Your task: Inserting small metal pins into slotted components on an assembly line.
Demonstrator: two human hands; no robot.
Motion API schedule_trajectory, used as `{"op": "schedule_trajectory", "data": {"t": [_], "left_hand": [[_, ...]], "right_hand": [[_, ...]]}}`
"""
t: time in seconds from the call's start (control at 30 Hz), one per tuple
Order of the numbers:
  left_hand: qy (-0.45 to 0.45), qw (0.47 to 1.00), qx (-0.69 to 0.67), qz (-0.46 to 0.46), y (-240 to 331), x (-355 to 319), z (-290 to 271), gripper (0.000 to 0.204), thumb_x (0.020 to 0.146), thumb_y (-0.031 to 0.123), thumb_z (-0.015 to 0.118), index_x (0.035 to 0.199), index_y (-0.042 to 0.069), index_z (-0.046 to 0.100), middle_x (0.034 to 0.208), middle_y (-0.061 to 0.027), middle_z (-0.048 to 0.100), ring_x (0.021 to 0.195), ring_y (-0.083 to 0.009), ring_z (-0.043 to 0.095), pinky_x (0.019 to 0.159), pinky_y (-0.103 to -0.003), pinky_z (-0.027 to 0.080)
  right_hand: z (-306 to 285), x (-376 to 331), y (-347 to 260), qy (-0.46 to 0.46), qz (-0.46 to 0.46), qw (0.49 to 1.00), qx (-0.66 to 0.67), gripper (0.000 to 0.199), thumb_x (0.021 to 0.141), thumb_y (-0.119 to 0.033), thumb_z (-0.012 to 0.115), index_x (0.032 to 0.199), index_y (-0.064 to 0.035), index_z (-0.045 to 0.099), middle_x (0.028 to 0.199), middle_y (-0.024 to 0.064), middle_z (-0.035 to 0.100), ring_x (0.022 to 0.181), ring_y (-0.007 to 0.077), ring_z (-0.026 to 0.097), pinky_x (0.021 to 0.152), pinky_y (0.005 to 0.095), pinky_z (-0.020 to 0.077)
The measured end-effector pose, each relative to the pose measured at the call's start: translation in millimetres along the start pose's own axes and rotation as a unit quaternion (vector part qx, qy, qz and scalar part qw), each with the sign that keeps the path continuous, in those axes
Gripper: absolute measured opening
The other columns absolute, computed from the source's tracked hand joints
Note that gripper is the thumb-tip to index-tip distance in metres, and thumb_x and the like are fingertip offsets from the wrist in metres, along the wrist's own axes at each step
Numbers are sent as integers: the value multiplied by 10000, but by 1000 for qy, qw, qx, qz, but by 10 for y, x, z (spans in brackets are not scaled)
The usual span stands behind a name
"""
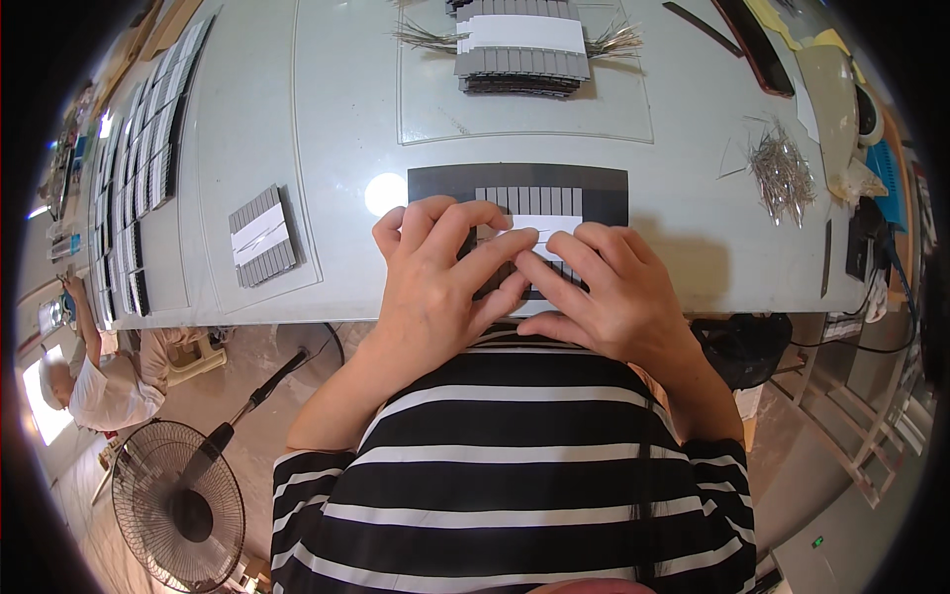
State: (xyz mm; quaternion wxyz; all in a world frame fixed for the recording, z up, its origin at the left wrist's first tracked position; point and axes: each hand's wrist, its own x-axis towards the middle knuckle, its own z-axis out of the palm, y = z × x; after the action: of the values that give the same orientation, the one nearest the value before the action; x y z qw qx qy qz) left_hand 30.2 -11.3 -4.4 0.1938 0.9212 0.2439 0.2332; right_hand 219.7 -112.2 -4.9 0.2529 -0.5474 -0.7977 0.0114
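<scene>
A grey slatted panel with a white band across it [564, 226] lies on a black mat [609, 188] at the table's near edge. Both my hands are bent over it and partly cover it. My left hand [440, 262] has its fingers curled, with the index fingertip on the white band. My right hand [609, 292] meets it there, index fingertip close against the left one's. Whatever the fingertips pinch is hidden or too fine to name; thin dark lines show on the band beside them.
Another banded panel [262, 238] lies to the left, with thin wires on its band. At the back stands a stack of such panels [522, 64] with wire bundles. Loose silvery wires [782, 173] lie right. Rows of panels [148, 158] line the far left. A fan [178, 505] stands below; a person [109, 391] sits beyond.
</scene>
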Motion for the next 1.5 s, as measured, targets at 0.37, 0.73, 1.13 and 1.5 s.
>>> {"op": "schedule_trajectory", "data": {"t": [0.37, 0.73, 1.13, 1.5], "left_hand": [[33, 994, 87, 53, 15, -47, 66, 327, 767, 229, 766, 1085, 172, 715, 1169, 5, 599, 1066, -209, 517, 935, -418, 272], [-2, 992, 110, 69, -8, -81, 33, 389, 788, 315, 780, 1152, 192, 717, 1220, 24, 605, 1061, -217, 503, 902, -402, 296], [-47, 990, 124, 38, 81, -132, -7, 484, 847, 436, 715, 1272, 206, 674, 1248, 1, 564, 1119, -218, 466, 949, -406, 291], [-29, 987, 141, 77, 82, -215, 87, 492, 907, 334, 661, 1317, 68, 610, 1218, -47, 572, 1126, -198, 534, 974, -383, 329]], "right_hand": [[18, -42, 1, 39, -23, 999, -21, 465, 767, -378, 780, 957, 38, 696, 1019, 96, 629, 980, 230, 580, 812, 318, 507], [34, -76, 4, 27, -17, 999, -24, 581, 694, -401, 830, 1065, 26, 700, 1083, 80, 653, 1006, 261, 592, 798, 365, 529], [20, -82, 11, 38, -27, 998, -43, 509, 729, -397, 820, 1015, 10, 716, 1097, 80, 677, 956, 257, 616, 752, 348, 538], [40, -94, -19, 45, -37, 997, -56, 503, 737, -407, 822, 1002, 9, 721, 1066, 99, 694, 948, 259, 631, 752, 344, 530]]}}
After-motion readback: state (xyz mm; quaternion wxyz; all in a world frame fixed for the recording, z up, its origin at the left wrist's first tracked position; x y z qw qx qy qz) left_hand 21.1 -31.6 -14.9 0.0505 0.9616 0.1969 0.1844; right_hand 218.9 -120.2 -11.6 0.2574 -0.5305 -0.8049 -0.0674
